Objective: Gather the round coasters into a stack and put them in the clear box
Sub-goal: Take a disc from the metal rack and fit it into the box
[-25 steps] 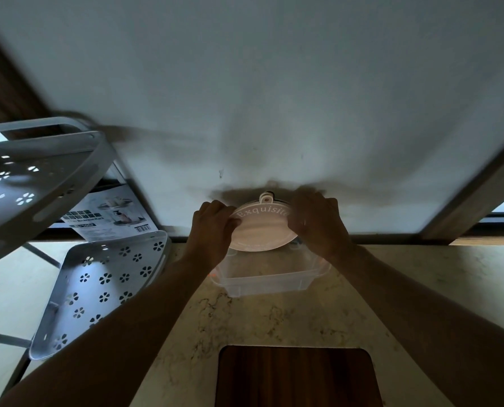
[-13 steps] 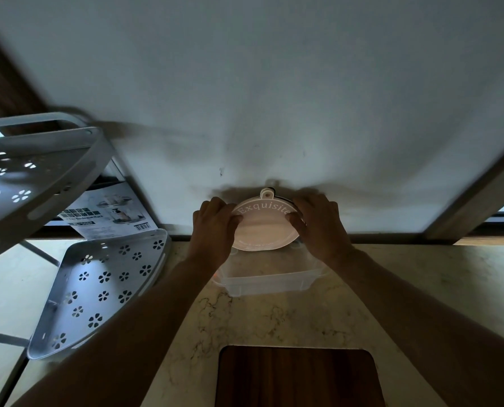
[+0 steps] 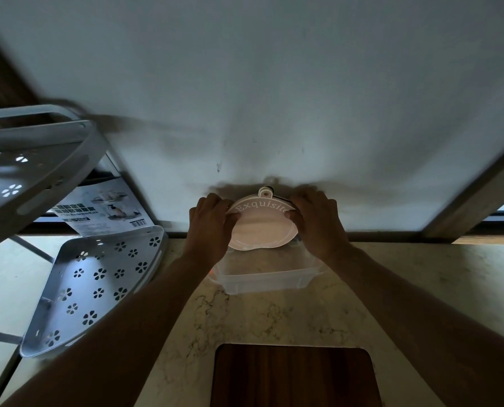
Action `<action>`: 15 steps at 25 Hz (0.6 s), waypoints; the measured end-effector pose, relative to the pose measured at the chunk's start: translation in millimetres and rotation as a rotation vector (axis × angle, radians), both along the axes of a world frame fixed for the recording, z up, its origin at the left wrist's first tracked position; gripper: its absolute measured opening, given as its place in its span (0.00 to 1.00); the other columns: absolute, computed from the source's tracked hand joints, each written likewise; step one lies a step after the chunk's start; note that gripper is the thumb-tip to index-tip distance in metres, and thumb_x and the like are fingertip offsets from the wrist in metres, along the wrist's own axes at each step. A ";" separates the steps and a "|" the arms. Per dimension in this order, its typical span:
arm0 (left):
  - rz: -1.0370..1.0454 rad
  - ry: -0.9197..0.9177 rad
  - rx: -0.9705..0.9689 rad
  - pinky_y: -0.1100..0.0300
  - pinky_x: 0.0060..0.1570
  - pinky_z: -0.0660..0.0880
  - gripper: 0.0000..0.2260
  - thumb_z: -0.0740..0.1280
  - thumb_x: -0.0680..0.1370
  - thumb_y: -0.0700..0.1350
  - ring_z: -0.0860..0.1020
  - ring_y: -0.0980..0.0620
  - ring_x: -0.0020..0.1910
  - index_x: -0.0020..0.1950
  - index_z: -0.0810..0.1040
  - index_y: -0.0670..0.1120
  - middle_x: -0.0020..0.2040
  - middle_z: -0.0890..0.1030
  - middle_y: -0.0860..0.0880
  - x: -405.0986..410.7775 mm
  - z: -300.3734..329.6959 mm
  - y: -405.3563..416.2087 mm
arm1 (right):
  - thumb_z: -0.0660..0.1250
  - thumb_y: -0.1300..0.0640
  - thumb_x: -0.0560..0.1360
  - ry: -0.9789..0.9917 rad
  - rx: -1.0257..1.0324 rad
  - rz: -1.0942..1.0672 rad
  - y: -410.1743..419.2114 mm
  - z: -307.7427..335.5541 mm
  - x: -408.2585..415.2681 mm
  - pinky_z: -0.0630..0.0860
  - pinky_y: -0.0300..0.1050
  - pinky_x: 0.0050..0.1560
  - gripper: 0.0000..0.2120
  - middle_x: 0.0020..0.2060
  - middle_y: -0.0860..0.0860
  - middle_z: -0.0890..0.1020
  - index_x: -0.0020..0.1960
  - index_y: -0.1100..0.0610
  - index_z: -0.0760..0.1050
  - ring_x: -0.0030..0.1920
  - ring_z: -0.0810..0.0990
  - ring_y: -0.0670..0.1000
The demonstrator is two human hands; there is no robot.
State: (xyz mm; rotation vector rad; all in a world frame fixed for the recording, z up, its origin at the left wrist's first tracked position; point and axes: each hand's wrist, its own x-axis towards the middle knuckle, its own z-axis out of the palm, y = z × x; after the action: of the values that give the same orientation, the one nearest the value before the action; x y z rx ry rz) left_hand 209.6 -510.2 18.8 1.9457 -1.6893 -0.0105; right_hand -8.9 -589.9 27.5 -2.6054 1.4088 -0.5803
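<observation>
Both hands, left hand (image 3: 212,223) and right hand (image 3: 318,221), pinch the tilted coaster stack (image 3: 262,221) by its rims above the clear box (image 3: 262,282) at the worktop's far edge. If the coasters are not level, I think 1 could slip and land outside the box.

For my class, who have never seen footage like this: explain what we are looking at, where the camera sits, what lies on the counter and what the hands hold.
There is no machine here. One wide-angle camera is worn on a person's head, looking forward and down, so both arms reach in from the bottom. The left hand and right hand grip opposite edges of a round pink coaster stack; the top one reads "Exquisite". They hold it above a clear box, which stands open on the marble counter by the wall. A dark wooden board lies nearest the camera. To the left is a grey perforated rack with a printed leaflet behind it.
</observation>
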 end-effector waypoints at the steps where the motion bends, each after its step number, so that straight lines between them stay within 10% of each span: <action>1: 0.001 0.001 -0.002 0.51 0.51 0.66 0.09 0.66 0.79 0.45 0.73 0.44 0.52 0.57 0.78 0.43 0.51 0.77 0.43 0.1 -0.2 -0.4 | 0.65 0.54 0.78 0.002 -0.009 0.005 -0.3 -0.5 0.4 0.66 0.53 0.53 0.11 0.61 0.56 0.77 0.59 0.56 0.77 0.60 0.73 0.60; 15: -0.080 -0.011 0.029 0.51 0.49 0.62 0.07 0.66 0.78 0.46 0.71 0.44 0.53 0.53 0.79 0.44 0.51 0.77 0.45 6.9 0.9 4.0 | 0.66 0.54 0.77 -0.002 -0.036 0.047 -4.6 8.8 -1.4 0.64 0.51 0.51 0.10 0.58 0.52 0.78 0.57 0.53 0.77 0.59 0.75 0.57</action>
State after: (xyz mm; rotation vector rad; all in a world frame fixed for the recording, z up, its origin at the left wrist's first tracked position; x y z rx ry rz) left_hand 216.5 -506.2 19.7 1.9012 -1.7831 -0.0544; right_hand -10.3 -594.5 36.3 -2.6568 1.3448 -0.6069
